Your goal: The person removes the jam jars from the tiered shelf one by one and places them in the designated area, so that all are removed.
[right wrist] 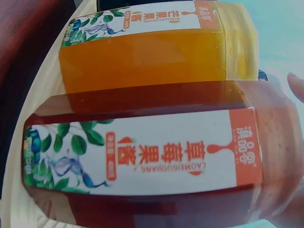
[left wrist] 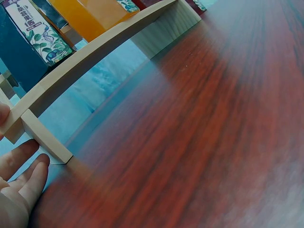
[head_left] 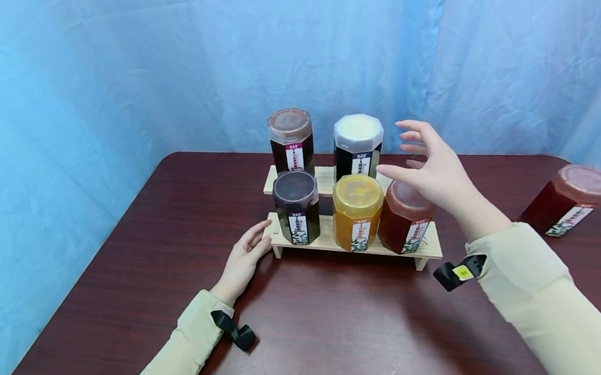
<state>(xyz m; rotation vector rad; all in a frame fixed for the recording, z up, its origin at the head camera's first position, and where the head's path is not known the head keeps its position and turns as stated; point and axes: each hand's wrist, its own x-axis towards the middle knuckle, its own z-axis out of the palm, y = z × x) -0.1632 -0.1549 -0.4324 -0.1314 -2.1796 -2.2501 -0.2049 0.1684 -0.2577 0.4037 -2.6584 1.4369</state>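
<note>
A pale wooden two-tier rack (head_left: 322,243) holds jam jars. My left hand (head_left: 243,258) grips its left end; in the left wrist view the fingers (left wrist: 35,183) lie by the rack's leg (left wrist: 47,137). Apart from the jars, my right hand (head_left: 437,168) hovers with curved, spread fingers, above the red strawberry jam jar (head_left: 403,223) and right of the white-lidded dark jar (head_left: 357,138). Also on the lower tier are the yellow mango jam jar (head_left: 355,208) and a dark purple jar (head_left: 296,202). A dark jar with a brownish-pink lid (head_left: 291,134) stands on the upper tier's left.
Another red jar (head_left: 571,197) stands on the dark wood table (head_left: 175,229), well to the right of the rack. A blue curtain (head_left: 237,52) hangs behind and at both sides. Black wrist mounts (head_left: 456,272) sit on both sleeves.
</note>
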